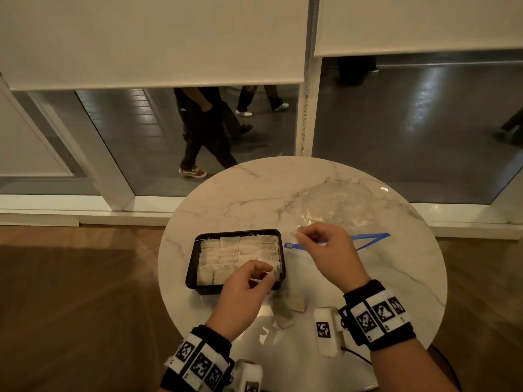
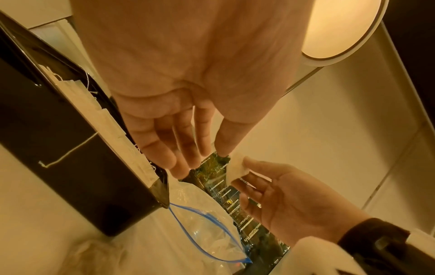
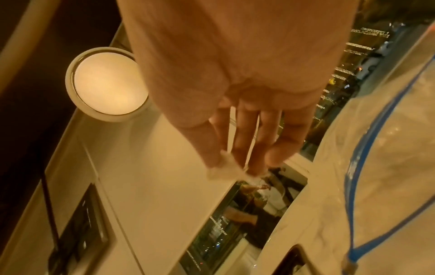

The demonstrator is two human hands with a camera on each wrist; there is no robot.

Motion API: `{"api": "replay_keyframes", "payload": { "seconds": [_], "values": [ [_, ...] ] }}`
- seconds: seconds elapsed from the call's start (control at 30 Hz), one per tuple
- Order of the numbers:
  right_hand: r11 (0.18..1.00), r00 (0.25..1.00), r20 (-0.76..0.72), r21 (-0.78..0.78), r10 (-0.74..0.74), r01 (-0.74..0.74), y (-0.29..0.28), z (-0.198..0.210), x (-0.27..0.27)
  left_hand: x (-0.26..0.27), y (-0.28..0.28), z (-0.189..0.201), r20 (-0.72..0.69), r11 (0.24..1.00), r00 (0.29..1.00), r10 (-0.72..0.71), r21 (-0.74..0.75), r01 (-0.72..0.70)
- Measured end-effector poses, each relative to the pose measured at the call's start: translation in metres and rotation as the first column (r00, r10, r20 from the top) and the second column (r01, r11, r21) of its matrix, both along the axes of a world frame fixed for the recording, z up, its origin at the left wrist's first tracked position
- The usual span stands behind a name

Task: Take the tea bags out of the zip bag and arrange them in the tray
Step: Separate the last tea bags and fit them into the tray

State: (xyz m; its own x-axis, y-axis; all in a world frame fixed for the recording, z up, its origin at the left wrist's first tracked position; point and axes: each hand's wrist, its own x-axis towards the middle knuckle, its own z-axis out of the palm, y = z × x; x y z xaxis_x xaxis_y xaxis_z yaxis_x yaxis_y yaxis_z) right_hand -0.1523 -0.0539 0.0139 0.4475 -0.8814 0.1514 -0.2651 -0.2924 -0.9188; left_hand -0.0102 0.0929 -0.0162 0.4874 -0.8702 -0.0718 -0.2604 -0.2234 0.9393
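White tea-bag piece (image 3: pixel 223 170) pinched in right grip (image 1: pixel 325 250); left grip (image 1: pixel 246 287) pinching another above black tray (image 1: pixel 192 258).

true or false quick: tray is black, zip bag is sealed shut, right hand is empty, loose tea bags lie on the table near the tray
1. The tray is black: true.
2. The zip bag is sealed shut: false, its blue zipper mouth gapes open.
3. The right hand is empty: false, it pinches a small white piece, seen in the right wrist view.
4. Loose tea bags lie on the table near the tray: true, just in front of it.
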Motion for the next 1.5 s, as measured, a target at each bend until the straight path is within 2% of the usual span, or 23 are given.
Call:
{"api": "replay_keyframes", "payload": {
  "seconds": [0.07, 0.13, 0.2, 0.3, 0.4, 0.47, 0.6, 0.77, 0.9, 0.97, 1.03, 1.13, 1.2, 1.27, 1.33, 1.5],
  "values": [
    [0.994, 0.995, 0.002, 0.045, 0.095, -0.095, 0.005, -0.002, 0.003, 0.002, 0.001, -0.002, 0.024, 1.000, 1.000, -0.007, 0.023, 0.006],
    [0.995, 0.995, -0.038, 0.016, 0.095, -0.094, 0.007, -0.008, 0.007, 0.001, 0.000, -0.002, 0.043, 0.999, 0.999, -0.003, 0.040, 0.002],
    [0.991, 0.991, -0.039, 0.055, 0.127, -0.124, 0.008, -0.011, 0.011, 0.000, 0.001, 0.001, 0.051, 0.999, 0.999, 0.007, 0.039, -0.009],
    [0.972, 0.976, -0.040, 0.108, 0.214, -0.208, 0.013, -0.012, 0.018, 0.001, 0.001, 0.001, 0.054, 1.000, 0.998, 0.020, -0.006, -0.020],
    [0.955, 0.956, -0.069, 0.108, 0.284, -0.276, 0.019, -0.013, 0.023, 0.006, 0.003, 0.002, 0.006, 0.996, 0.999, -0.035, -0.080, 0.035],
    [0.941, 0.944, -0.069, 0.125, 0.323, -0.313, 0.023, -0.014, 0.027, 0.009, 0.002, 0.005, 0.026, 0.993, 0.998, -0.052, -0.100, 0.055],
    [0.933, 0.941, -0.023, 0.145, 0.337, -0.331, 0.029, -0.016, 0.034, 0.017, 0.003, 0.000, 0.041, 0.995, 0.999, 0.018, -0.099, -0.014],
    [0.929, 0.928, -0.124, 0.169, 0.351, -0.329, 0.030, -0.027, 0.040, 0.032, 0.008, -0.002, -0.053, 0.992, 0.994, 0.091, -0.089, -0.095],
    [0.894, 0.896, -0.097, 0.170, 0.433, -0.414, 0.039, -0.029, 0.045, 0.037, 0.010, -0.004, -0.108, 0.989, 0.989, 0.101, -0.099, -0.112],
    [0.900, 0.901, -0.107, 0.174, 0.421, -0.400, 0.041, -0.033, 0.050, 0.041, 0.010, -0.006, -0.097, 0.989, 0.989, 0.109, -0.089, -0.118],
    [0.908, 0.910, -0.122, 0.200, 0.397, -0.369, 0.041, -0.037, 0.054, 0.050, 0.012, -0.011, -0.026, 0.980, 0.983, 0.184, -0.067, -0.185],
    [0.934, 0.932, -0.154, 0.200, 0.328, -0.296, 0.037, -0.046, 0.062, 0.069, 0.018, -0.021, 0.260, 0.949, 0.921, 0.290, 0.046, -0.311],
    [0.955, 0.939, -0.199, 0.156, 0.281, -0.253, 0.034, -0.052, 0.071, 0.079, 0.024, -0.030, 0.483, 0.939, 0.851, 0.204, 0.150, -0.310],
    [0.962, 0.933, -0.242, 0.137, 0.265, -0.237, 0.033, -0.056, 0.081, 0.081, 0.028, -0.039, 0.628, 0.927, 0.776, 0.065, 0.250, -0.279],
    [0.962, 0.920, -0.287, 0.126, 0.268, -0.241, 0.032, -0.061, 0.092, 0.078, 0.029, -0.045, 0.676, 0.902, 0.736, -0.038, 0.340, -0.266],
    [0.951, 0.845, -0.436, 0.110, 0.309, -0.290, 0.030, -0.066, 0.118, 0.075, 0.026, -0.047, 0.656, 0.868, 0.744, -0.130, 0.438, -0.235]
  ]
}}
